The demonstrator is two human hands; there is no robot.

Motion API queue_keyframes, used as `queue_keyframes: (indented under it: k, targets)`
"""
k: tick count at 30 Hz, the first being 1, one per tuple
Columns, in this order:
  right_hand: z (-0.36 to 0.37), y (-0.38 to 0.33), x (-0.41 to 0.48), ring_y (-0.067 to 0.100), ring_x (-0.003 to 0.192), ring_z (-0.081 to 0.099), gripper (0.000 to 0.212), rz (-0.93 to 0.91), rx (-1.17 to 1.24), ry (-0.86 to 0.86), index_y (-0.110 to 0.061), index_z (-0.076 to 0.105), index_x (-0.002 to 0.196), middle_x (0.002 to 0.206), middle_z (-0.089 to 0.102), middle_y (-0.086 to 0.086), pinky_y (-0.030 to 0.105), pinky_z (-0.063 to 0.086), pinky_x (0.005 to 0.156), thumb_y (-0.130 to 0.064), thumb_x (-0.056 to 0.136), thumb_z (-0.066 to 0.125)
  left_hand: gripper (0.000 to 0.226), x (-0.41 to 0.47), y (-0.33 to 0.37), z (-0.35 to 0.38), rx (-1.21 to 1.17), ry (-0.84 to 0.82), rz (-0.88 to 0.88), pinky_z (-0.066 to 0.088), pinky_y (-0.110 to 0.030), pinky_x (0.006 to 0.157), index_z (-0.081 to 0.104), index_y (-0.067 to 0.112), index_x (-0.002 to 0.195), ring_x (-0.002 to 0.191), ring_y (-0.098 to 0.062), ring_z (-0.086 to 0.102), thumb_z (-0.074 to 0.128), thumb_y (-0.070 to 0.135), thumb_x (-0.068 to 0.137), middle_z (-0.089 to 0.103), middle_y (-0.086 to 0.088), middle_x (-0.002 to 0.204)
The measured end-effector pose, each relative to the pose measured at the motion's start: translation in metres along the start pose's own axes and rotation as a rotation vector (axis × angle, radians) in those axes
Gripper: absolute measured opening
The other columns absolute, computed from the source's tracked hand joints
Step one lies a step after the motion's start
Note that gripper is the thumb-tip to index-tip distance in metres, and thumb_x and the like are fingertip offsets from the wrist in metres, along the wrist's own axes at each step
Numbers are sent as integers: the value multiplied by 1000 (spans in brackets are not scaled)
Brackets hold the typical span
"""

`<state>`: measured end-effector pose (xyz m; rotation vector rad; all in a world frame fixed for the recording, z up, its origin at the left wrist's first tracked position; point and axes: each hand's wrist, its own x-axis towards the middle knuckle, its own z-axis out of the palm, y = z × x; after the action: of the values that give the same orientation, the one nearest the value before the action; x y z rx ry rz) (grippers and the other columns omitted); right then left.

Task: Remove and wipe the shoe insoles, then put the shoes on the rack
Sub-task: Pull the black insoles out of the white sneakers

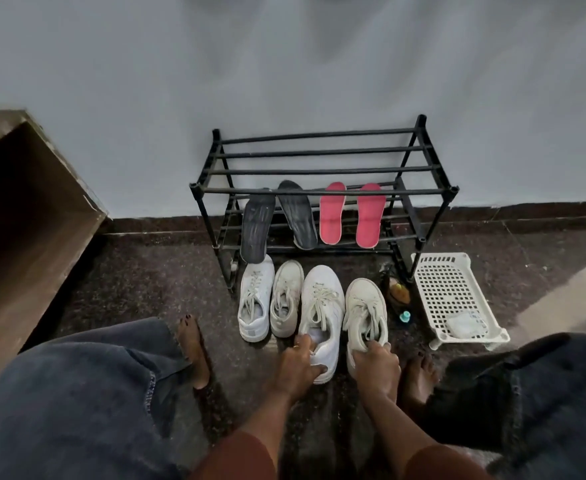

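Several white sneakers stand in a row on the dark floor before a black tube shoe rack [322, 190]. My left hand [300, 367] grips the heel of the large white sneaker [321, 306], fingers inside its opening. My right hand [378, 363] grips the heel of the cream sneaker [364, 306] at the right end. Two more sneakers, one white [255, 296] and one smaller cream [286, 296], stand to the left, untouched. Two black insoles [257, 226] and two pink insoles [333, 213] lean on the rack's lower bars.
A white perforated plastic tray [451, 292] with a pale cloth [463, 323] lies right of the rack. A small bottle [399, 292] and a teal cap [405, 317] lie between tray and shoes. A brown cabinet [25, 220] stands at left. My bare feet flank the shoes.
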<state>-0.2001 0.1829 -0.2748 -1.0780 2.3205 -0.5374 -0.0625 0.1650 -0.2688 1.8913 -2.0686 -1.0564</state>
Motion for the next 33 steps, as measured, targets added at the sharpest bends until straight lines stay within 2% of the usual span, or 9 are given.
queue_keyframes:
  k: [7, 20, 24, 29, 33]
  targets:
    - [26, 8, 57, 38, 94, 56, 24, -11, -97, -60, 0, 63, 97, 106, 57, 22, 37, 43, 80, -19, 86, 55, 52, 60, -15, 17, -74, -74, -87, 36, -26, 79, 46, -2, 120, 109, -31, 57, 73, 20, 81, 60, -15, 119]
    - [82, -1, 162, 39, 93, 57, 29, 16, -78, -116, 0, 66, 98, 105, 60, 24, 37, 44, 78, -23, 81, 65, 56, 167, -39, 49, -126, -37, -160, 38, -31, 77, 47, -3, 115, 105, -35, 60, 78, 24, 77, 64, -18, 112]
    - [97, -2, 182, 39, 96, 56, 31, 59, -42, -106, -1, 67, 102, 110, 58, 21, 40, 45, 84, -24, 82, 66, 55, 188, -41, 64, -121, -24, -206, 29, -20, 65, 44, -3, 118, 104, -34, 59, 75, 24, 80, 62, -16, 113]
    - [110, 0, 199, 39, 96, 55, 32, 61, -94, -112, 1, 67, 102, 112, 55, 21, 40, 45, 83, -25, 84, 64, 51, 202, -43, 83, -69, 6, -178, 40, -29, 77, 45, -5, 116, 100, -33, 62, 73, 21, 81, 62, -16, 111]
    - [119, -1, 208, 36, 95, 54, 28, 128, -95, -174, 1, 67, 100, 109, 57, 21, 28, 40, 65, -22, 85, 61, 46, 207, -48, 97, -99, 11, -201, 42, -37, 73, 48, -3, 108, 95, -37, 61, 75, 18, 78, 56, -20, 112]
